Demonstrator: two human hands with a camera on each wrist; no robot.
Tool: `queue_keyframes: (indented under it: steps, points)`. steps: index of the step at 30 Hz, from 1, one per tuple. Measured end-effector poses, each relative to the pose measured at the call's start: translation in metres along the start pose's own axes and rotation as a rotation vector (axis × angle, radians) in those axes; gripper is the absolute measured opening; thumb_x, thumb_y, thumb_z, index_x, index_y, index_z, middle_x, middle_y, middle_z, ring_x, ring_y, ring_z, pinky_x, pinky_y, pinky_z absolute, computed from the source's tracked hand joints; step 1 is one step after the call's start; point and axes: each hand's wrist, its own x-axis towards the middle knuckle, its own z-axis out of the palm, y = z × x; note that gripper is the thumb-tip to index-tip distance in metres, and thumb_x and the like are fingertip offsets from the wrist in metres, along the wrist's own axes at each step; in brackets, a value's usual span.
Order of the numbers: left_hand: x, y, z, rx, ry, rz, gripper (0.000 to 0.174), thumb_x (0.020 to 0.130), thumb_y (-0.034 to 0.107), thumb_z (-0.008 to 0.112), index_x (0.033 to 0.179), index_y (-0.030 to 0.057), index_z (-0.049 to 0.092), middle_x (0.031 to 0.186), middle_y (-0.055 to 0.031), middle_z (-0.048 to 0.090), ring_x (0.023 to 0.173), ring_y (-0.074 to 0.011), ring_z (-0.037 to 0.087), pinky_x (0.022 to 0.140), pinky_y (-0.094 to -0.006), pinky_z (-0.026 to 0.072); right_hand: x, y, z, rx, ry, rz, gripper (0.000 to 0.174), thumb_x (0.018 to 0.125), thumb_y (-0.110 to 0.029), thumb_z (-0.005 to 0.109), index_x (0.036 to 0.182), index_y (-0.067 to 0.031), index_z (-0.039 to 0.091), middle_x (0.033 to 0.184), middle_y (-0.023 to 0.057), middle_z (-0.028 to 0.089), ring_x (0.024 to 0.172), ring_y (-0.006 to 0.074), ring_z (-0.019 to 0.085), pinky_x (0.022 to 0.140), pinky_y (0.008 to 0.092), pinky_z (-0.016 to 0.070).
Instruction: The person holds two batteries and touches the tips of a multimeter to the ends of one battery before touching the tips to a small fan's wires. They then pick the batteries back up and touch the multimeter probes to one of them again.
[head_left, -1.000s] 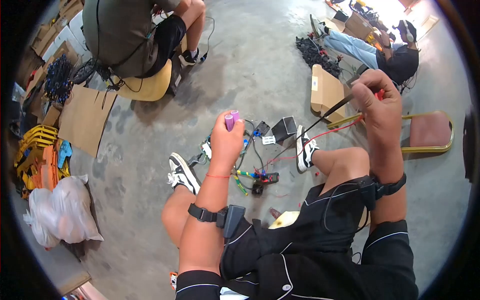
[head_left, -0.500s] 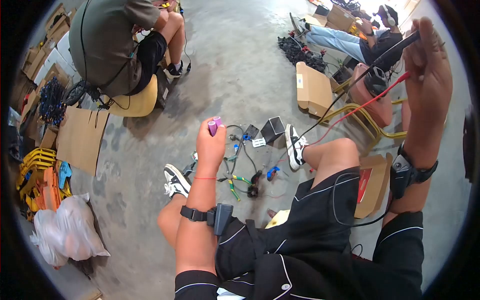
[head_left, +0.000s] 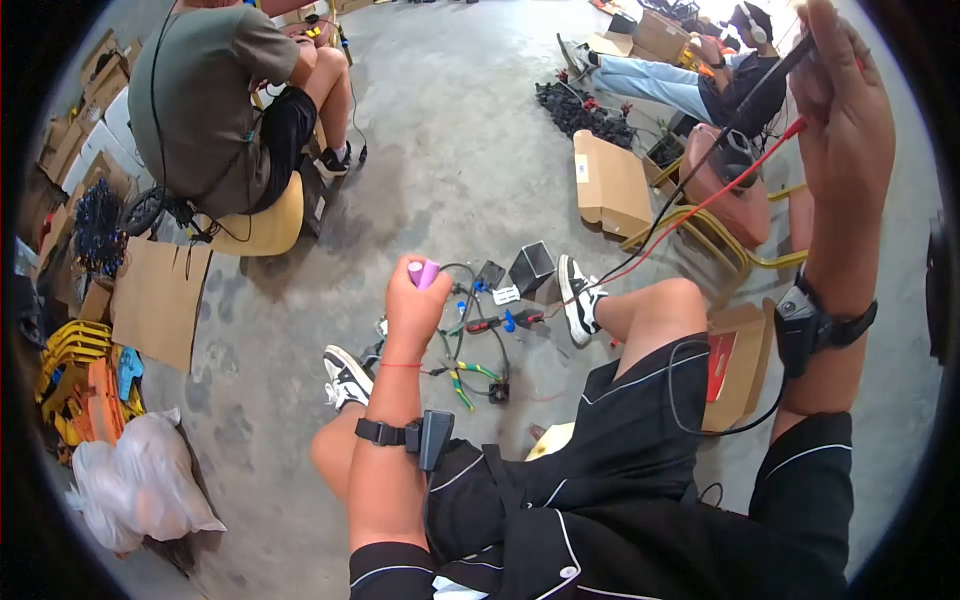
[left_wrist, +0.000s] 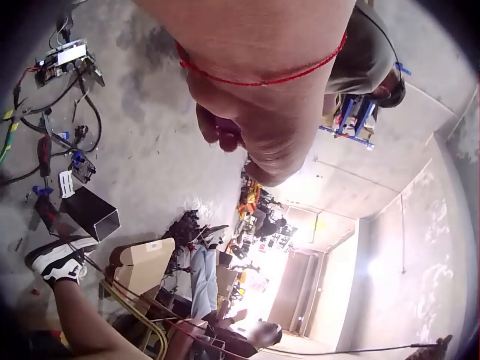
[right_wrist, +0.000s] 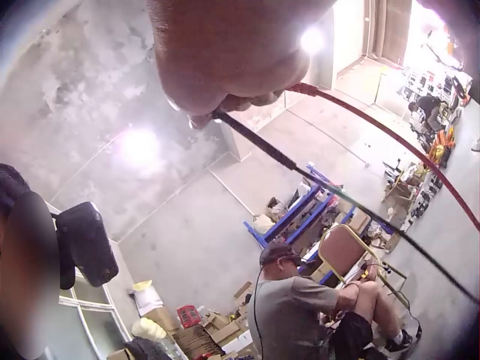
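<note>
Two pink cylindrical cells [head_left: 428, 273] stand out of the top of my left hand [head_left: 412, 312], whose fingers curl round them. High at the right of the head view, my right hand [head_left: 845, 130] holds a black lead [head_left: 715, 150] and a red lead [head_left: 745, 175]. In the right wrist view the black lead [right_wrist: 259, 142] and the red lead [right_wrist: 390, 133] run out from under the right hand [right_wrist: 236, 60]. The left wrist view shows the left hand [left_wrist: 259, 112] from behind, its cells mostly hidden.
On the floor between my feet lie green-yellow wires [head_left: 478, 370], a black rectangular case [head_left: 532, 267] and a white holder [head_left: 506, 295]. An open cardboard box [head_left: 610, 185] and a gold-framed chair [head_left: 720, 230] are at the right. One person [head_left: 205, 110] sits at upper left, another [head_left: 745, 80] at upper right.
My right hand has risen up and to the right, drawing both leads out long. The left hand has shifted slightly left and down in view, still gripping the cells. The head view has shifted.
</note>
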Motion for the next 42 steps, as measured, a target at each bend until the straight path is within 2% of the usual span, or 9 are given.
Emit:
queue_keyframes:
  steps: [5,12,21,25,29,33,36,38,42]
  points:
    - [-0.001,-0.022,0.013,0.223,-0.117,0.093,0.030,0.076,0.024,0.071,0.092,0.0021,0.060,0.080,-0.0151,0.065,0.071,-0.0259,0.062,0.067,-0.0359,0.0496,0.027,-0.025,0.010,-0.047,-0.008,-0.053,0.026,0.095,-0.029,0.059,0.095,-0.0028,0.061,0.061,-0.0069,0.037,0.053,0.0032,0.029,0.046,0.0204,0.0220]
    - [-0.006,-0.024,0.017,0.316,-0.120,0.114,0.028,0.076,0.024,0.069,0.094,0.0033,0.061,0.084,-0.0183,0.066,0.078,-0.0329,0.065,0.071,-0.0384,0.0509,0.024,-0.045,0.054,-0.112,-0.061,-0.021,0.030,0.095,-0.034,0.059,0.091,-0.0048,0.060,0.058,-0.0069,0.040,0.049,0.0031,0.032,0.043,0.0199,0.0242]
    - [-0.011,-0.009,0.003,0.214,-0.071,0.158,0.023,0.079,0.020,0.067,0.093,0.0044,0.061,0.080,-0.0141,0.065,0.072,-0.0260,0.063,0.067,-0.0351,0.0497,-0.015,-0.061,0.099,-0.131,-0.151,0.194,0.034,0.095,-0.041,0.058,0.086,-0.0074,0.058,0.054,-0.0069,0.042,0.044,0.0029,0.035,0.039,0.0193,0.0270]
    - [-0.010,-0.015,-0.001,0.199,-0.052,0.125,0.022,0.078,0.019,0.067,0.093,0.0042,0.061,0.077,-0.0110,0.063,0.066,-0.0208,0.060,0.064,-0.0336,0.0486,-0.040,-0.069,0.115,-0.049,-0.240,0.553,0.035,0.094,-0.042,0.058,0.088,-0.0073,0.058,0.052,-0.0065,0.045,0.042,0.0029,0.037,0.038,0.0191,0.0288]
    - [-0.012,-0.002,-0.016,0.201,-0.025,0.106,0.017,0.080,0.013,0.067,0.092,0.0032,0.060,0.076,-0.0079,0.061,0.067,-0.0139,0.056,0.062,-0.0300,0.0470,-0.079,-0.015,0.134,0.202,-0.394,0.220,0.027,0.093,-0.030,0.063,0.094,-0.0031,0.064,0.061,-0.0071,0.044,0.054,0.0013,0.035,0.048,0.0209,0.0275]
    - [-0.008,-0.009,-0.033,0.199,0.113,0.163,0.015,0.082,0.011,0.067,0.092,0.0035,0.060,0.078,-0.0052,0.061,0.068,-0.0117,0.055,0.061,-0.0280,0.0458,-0.095,0.007,0.145,0.310,-0.355,0.337,0.028,0.092,-0.026,0.065,0.089,0.0015,0.062,0.070,-0.0008,0.054,0.066,0.0050,0.045,0.058,0.0241,0.0399]
    - [-0.006,-0.002,-0.046,-0.019,0.135,-0.025,0.013,0.083,0.011,0.065,0.094,0.0048,0.060,0.078,-0.0014,0.059,0.067,-0.0100,0.053,0.060,-0.0260,0.0442,-0.115,0.042,0.150,0.275,-0.365,0.355,0.030,0.095,-0.033,0.061,0.091,-0.0036,0.059,0.062,-0.0096,0.042,0.055,-0.0016,0.034,0.046,0.0191,0.0251]
    - [-0.006,0.001,-0.052,-0.129,0.206,-0.029,0.012,0.086,0.008,0.063,0.097,0.0058,0.059,0.081,0.0002,0.058,0.067,-0.0083,0.053,0.062,-0.0244,0.0462,-0.132,0.059,0.148,0.150,-0.416,0.413,0.033,0.093,-0.030,0.062,0.089,0.0028,0.060,0.071,0.0028,0.054,0.068,0.0097,0.046,0.062,0.0284,0.0427]
    - [-0.004,0.002,-0.059,-0.290,0.113,-0.047,0.019,0.090,0.012,0.062,0.106,0.0036,0.060,0.092,-0.0020,0.061,0.066,-0.0082,0.053,0.065,-0.0262,0.0484,-0.183,0.107,0.151,0.114,-0.449,0.576,0.034,0.092,-0.031,0.062,0.089,0.0024,0.060,0.072,0.0036,0.054,0.069,0.0107,0.047,0.063,0.0290,0.0427]
